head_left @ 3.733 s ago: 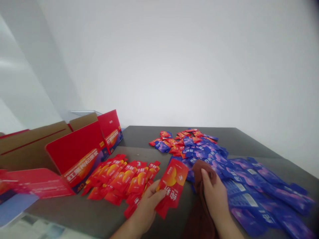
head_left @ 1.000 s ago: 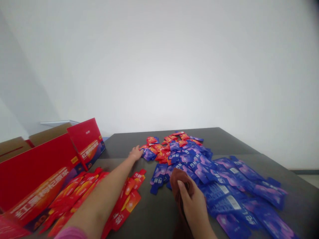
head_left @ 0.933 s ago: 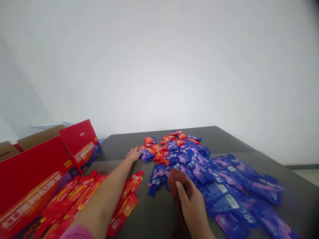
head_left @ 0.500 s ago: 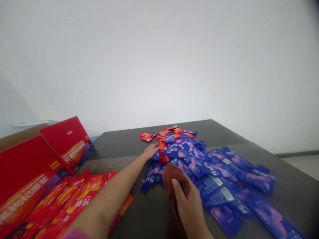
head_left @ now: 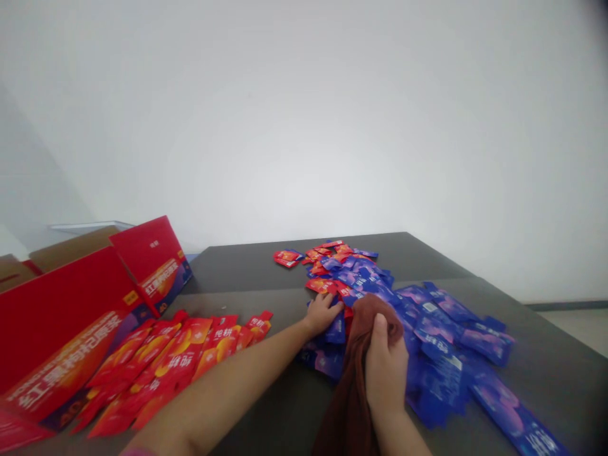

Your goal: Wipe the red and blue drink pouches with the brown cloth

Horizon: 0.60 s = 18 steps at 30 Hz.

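Note:
My left hand [head_left: 322, 313] reaches across the dark table [head_left: 247, 275] and rests with curled fingers on the near edge of a mixed pile of red and blue sachets [head_left: 351, 278]. I cannot make out whether it grips one. My right hand [head_left: 386, 370] is closed round a brown cloth [head_left: 354, 386] bunched up beside that pile. A spread of red sachets [head_left: 180, 361] lies under my left forearm. Blue sachets [head_left: 446, 354] lie scattered to the right of my right hand.
An open red carton [head_left: 71, 323] with printed flaps stands at the left, brown cardboard behind it. A plain white wall rises behind the table. The table's right edge falls away to a light floor [head_left: 574, 323].
My left hand has pulled back from the far left of the sachet pile toward me, dragging sachets closer. My right hand with the cloth has stayed by the pile.

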### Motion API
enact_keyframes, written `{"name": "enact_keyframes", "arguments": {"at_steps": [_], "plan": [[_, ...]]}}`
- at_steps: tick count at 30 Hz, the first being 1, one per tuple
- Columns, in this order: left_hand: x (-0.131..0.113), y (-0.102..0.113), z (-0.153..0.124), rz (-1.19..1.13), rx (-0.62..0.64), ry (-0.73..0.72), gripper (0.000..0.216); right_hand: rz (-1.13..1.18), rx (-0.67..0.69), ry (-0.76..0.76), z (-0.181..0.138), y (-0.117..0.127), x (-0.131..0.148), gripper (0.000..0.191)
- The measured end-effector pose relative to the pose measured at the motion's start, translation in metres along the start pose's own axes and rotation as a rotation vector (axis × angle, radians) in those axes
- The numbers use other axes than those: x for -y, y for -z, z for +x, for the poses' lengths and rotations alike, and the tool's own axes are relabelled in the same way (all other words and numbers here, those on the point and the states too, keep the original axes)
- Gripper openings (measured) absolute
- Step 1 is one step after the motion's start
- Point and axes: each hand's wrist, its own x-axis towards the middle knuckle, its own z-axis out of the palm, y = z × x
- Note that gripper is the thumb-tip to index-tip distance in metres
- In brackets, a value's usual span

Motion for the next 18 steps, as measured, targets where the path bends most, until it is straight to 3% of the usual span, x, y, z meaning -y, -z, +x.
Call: {"name": "enact_keyframes", "arguments": {"at_steps": [5, 10, 14, 18], "plan": [[-0.027, -0.012, -0.013, -0.023, 0.006, -0.086, 0.056, -0.015, 0.005, 0.053, 0.004, 0.008, 0.004, 0.051], [-0.035, 0.016, -0.034, 0.009, 0.01, -0.104, 0.049, -0.246, -0.026, 0.065, -0.006, 0.055, 0.014, 0.047], [-0.027, 0.027, -0.084, 0.11, -0.078, 0.087, 0.059, -0.359, 0.016, 0.017, -0.02, 0.104, -0.01, 0.041], [-0.017, 0.01, -0.128, 0.186, -0.067, 0.25, 0.061, -0.379, 0.079, -0.03, -0.029, 0.127, -0.046, 0.049]]}}
